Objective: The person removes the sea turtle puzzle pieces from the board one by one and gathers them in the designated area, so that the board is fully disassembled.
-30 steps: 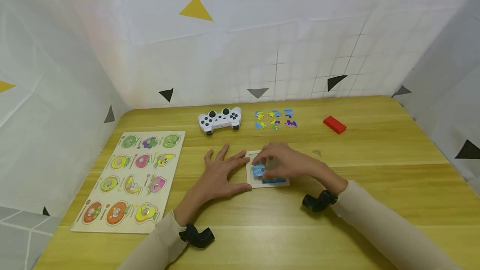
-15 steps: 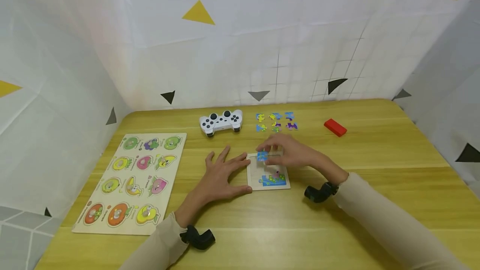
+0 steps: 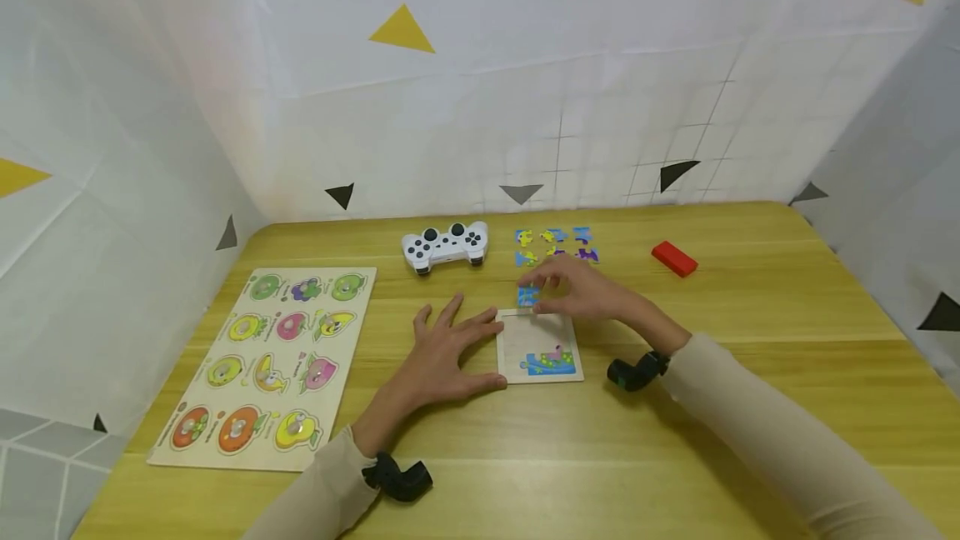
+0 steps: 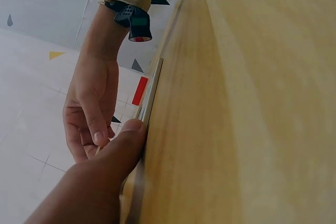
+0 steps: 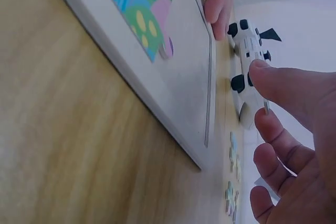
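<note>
A shallow puzzle tray (image 3: 535, 340) with a pale rim lies mid-table, with joined blue, green and pink pieces (image 3: 551, 362) along its near side. My left hand (image 3: 442, 354) is spread on the table, with fingertips and thumb at the tray's left edge. Above the tray's far edge, my right hand (image 3: 581, 288) pinches a blue jigsaw piece (image 3: 528, 297) between thumb and index finger. In the right wrist view that piece (image 5: 266, 107) shows edge-on, and its other fingers are loosely curled.
Several loose jigsaw pieces (image 3: 557, 235) lie behind the right hand. A white game controller (image 3: 446, 247) stands at the back, and a red block (image 3: 674, 258) lies to the right. At left is a wooden fruit puzzle board (image 3: 330, 373). White sheets (image 3: 465, 115) surround the table.
My right hand has lifted the blue piece from the tray and carried it away from me, past the far rim. The left hand has stayed at the tray's edge.
</note>
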Tool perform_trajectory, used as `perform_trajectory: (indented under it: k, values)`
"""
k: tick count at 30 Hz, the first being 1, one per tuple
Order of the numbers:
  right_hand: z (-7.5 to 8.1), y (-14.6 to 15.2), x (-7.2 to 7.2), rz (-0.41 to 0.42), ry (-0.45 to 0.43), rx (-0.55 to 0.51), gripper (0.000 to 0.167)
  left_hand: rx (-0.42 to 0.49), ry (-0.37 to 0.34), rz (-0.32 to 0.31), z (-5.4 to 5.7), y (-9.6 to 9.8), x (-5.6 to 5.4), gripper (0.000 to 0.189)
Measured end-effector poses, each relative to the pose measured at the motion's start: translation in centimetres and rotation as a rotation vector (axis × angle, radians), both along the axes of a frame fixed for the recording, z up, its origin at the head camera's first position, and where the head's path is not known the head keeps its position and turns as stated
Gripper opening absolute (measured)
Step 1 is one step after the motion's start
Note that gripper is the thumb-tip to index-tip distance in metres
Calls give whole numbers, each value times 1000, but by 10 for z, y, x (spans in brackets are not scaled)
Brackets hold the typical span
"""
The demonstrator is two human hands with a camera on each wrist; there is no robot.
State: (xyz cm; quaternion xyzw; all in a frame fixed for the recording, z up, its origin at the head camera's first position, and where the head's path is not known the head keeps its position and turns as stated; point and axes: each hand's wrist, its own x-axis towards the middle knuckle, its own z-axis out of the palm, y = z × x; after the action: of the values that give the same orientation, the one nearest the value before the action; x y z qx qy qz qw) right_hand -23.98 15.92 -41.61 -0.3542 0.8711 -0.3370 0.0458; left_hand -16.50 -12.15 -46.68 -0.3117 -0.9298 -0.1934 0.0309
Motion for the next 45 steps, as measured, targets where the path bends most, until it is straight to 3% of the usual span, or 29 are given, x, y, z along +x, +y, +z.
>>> perform_trajectory:
  k: [12, 21, 29, 37, 45]
  values:
    - [-6, 2, -15, -9, -28, -2, 37, 1, 20, -8, -2, 1, 1, 77]
    - [-11, 1, -22, -36, 7, 53, 35, 7, 38, -12, -1, 0, 2, 76]
    - [-15, -1, -28, -3, 34, 79, 33, 7, 36, -13, -2, 1, 2, 77]
    - [-10, -2, -31, 27, 5, 89, 29, -9, 24, -6, -2, 1, 0, 76]
    - [-7, -5, -35, -48, 9, 150, 27, -12, 28, -4, -1, 0, 0, 76]
